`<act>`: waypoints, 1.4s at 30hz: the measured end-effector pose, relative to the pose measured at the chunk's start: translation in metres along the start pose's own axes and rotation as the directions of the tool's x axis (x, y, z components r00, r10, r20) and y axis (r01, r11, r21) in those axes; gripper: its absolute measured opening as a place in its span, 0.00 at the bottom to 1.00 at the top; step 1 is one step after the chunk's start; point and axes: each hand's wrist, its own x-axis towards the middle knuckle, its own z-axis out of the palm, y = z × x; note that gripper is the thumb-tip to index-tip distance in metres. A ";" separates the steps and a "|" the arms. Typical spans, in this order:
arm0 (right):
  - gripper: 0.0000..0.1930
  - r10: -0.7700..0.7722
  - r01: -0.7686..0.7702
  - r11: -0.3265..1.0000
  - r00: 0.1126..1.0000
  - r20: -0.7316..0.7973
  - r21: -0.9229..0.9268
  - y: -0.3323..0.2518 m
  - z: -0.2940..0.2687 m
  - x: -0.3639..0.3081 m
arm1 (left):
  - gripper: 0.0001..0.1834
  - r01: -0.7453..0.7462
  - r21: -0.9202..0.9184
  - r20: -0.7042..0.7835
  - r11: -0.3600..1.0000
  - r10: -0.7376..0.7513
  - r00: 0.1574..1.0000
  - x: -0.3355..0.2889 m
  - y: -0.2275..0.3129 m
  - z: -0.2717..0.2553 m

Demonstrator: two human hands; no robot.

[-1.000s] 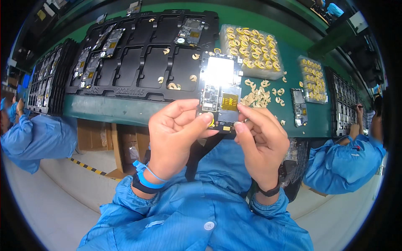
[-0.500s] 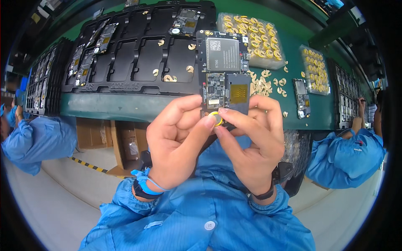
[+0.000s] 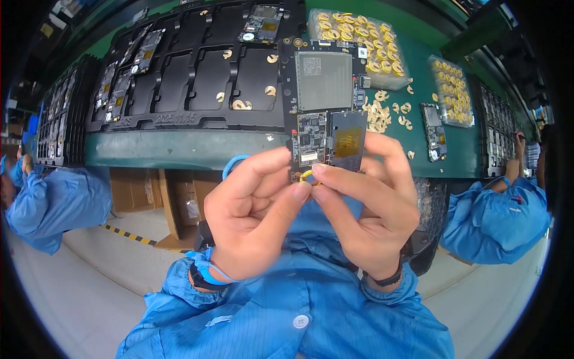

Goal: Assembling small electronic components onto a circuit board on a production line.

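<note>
A dark circuit board (image 3: 311, 134) stands upright in front of me, its lower end between my two hands. It carries a large grey metal shield and an amber patch. My left hand (image 3: 254, 206) is closed at the board's lower left, with the thumb against a small round yellow-rimmed part (image 3: 307, 175), which looks like a coin cell. My right hand (image 3: 371, 209) is closed too, pinching that part with thumb and forefinger at the board's bottom end. Its other fingers lie behind the board's lower right edge. The fingertips partly cover the round part.
A black compartment tray (image 3: 179, 122) with several boards lies behind on the left. Clear trays of yellow-rimmed discs (image 3: 388, 78) (image 3: 457, 119) stand on the right. Nearby are pale crescent scraps (image 3: 378, 113) and another board (image 3: 433, 131). People in blue work at both sides.
The board and both hands have come slightly closer, and the right hand has shifted right. The yellow-rimmed part has turned more edge-on between the fingertips.
</note>
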 end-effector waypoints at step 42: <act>0.34 0.264 -0.250 0.941 0.964 -0.033 0.226 0.009 -0.017 0.004 | 0.21 0.170 0.017 -0.075 0.985 -0.169 0.983 0.017 -0.005 0.011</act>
